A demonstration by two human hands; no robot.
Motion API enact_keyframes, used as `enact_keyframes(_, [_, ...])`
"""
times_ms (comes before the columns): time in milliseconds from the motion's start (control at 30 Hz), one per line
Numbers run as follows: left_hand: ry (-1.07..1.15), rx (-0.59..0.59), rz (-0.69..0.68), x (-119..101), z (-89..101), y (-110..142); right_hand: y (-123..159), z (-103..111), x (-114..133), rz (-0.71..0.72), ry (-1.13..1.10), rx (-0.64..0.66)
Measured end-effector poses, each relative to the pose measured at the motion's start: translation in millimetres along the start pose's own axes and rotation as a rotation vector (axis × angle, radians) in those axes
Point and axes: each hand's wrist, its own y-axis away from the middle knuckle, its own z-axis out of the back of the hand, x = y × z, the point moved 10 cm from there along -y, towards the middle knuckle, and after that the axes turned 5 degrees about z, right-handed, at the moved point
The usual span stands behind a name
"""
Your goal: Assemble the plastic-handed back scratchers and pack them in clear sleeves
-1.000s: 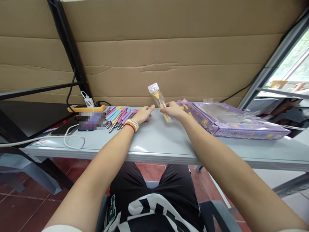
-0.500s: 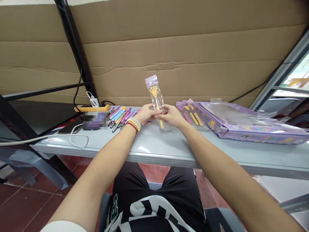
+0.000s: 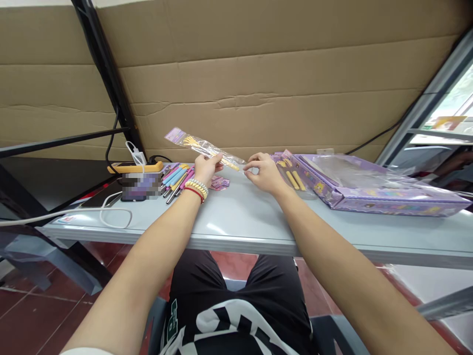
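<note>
A yellow hand-shaped back scratcher with a metal shaft lies inside a clear plastic bag with a purple header. My left hand grips the bagged scratcher near its handle, so it slants from upper left down to lower right. At the lower right end of the bag, the thumb and fingertips of my right hand close on the plastic edge. Just under my left hand, purple printed packaging lies on the table. Left of it is a pile of loose scratchers with pink, blue, yellow and purple handles.
On the right, a purple printed box with clear film on top lies beside bagged yellow scratchers. A yellow power strip, phone and white cable are at the left. Cardboard stands behind the grey table.
The bagged scratcher has gone from nearly upright between both hands to a leftward slant in my left hand. My right hand has shifted from its handle to the bag's lower end.
</note>
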Motion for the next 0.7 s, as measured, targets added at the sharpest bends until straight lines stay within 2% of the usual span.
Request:
enact_keyframes(133, [0.036, 0.049, 0.005, 0.7, -8.5, 4.9, 2.6, -11.6, -14.6, -0.168, -0.042, 0.121])
enact_keyframes(267, [0.052, 0.103, 0.022, 1.9, -14.0, 6.1, 6.0, -13.0, -23.0, -0.268, -0.166, 0.126])
enact_keyframes(400, [0.054, 0.123, 0.037, 3.4, -15.5, 6.2, 6.0, -11.9, -22.5, -0.273, -0.274, 0.090])
enact_keyframes(500, [0.076, 0.126, 0.051, 5.2, -16.6, 7.1, 5.0, -10.1, -16.8, -0.214, -0.298, 0.060])
enact_keyframes(600, [0.085, 0.165, 0.067, 6.5, -21.6, 9.8, 5.1, -12.0, -9.6, -0.156, -0.318, 0.074])
enact_keyframes(700, [0.063, 0.220, 0.088, 7.5, -27.3, 13.0, 5.9, -11.9, -8.1, -0.164, -0.359, 0.065])
